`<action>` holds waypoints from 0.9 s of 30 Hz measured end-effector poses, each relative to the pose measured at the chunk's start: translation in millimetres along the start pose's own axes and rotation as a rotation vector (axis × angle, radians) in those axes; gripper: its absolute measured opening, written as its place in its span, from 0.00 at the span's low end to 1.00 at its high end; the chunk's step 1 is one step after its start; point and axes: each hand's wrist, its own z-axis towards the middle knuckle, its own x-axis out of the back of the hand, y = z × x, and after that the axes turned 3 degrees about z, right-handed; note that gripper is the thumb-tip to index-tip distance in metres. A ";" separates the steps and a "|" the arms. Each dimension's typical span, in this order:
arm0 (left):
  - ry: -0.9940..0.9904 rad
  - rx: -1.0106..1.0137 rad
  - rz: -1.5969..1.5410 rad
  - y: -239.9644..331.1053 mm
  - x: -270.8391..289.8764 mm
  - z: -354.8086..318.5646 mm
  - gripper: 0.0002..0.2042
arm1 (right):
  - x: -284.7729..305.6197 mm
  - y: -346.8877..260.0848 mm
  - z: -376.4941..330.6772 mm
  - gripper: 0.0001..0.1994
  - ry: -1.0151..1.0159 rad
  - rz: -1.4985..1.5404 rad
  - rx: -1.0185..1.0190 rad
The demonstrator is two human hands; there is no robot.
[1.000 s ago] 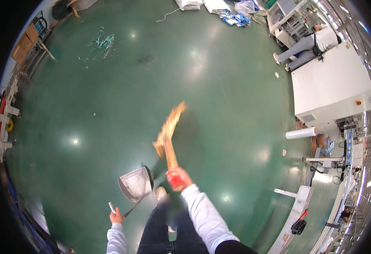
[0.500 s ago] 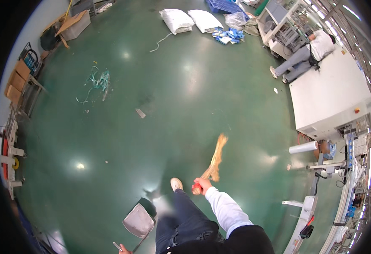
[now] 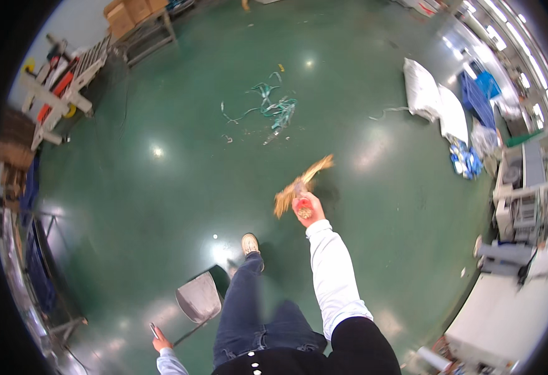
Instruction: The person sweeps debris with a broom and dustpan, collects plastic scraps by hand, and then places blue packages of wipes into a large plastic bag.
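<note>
Head view, looking down: right hand (image 3: 305,208) wrapped tight around the red grip of a straw broom (image 3: 301,185), bristles now fanning up and ahead of the knuckles rather than hanging straight forward as a second ago. Swinging round from the open green floor (image 3: 161,206) toward a tangle of green strapping scraps (image 3: 272,107), now lying well ahead of the broom tip where earlier it sat far off to the left. Left hand (image 3: 161,343) trailing low beside the hip, fingers curled around the long handle of a grey dustpan (image 3: 199,298), pan resting just ahead of that hand. Closing on the litter, by the look of it, with sweeping not yet begun. White sacks (image 3: 435,100) lying far to the right.
</note>
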 end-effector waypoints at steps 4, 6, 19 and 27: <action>-0.053 0.173 -0.011 89.9 30.3 9.7 0.34 | -75.9 19.5 0.2 0.10 0.223 -0.323 -0.261; -0.047 0.173 0.034 140.9 39.3 18.8 0.34 | -108.4 47.8 -7.5 0.09 0.203 -0.512 -0.319; -0.099 -0.248 0.093 573.5 -73.0 22.1 0.23 | -211.4 -38.8 428.9 0.22 0.020 -0.930 -0.625; -0.295 -0.252 0.160 774.6 -128.7 11.6 0.20 | -356.4 -268.9 438.5 0.25 0.065 -1.021 -0.472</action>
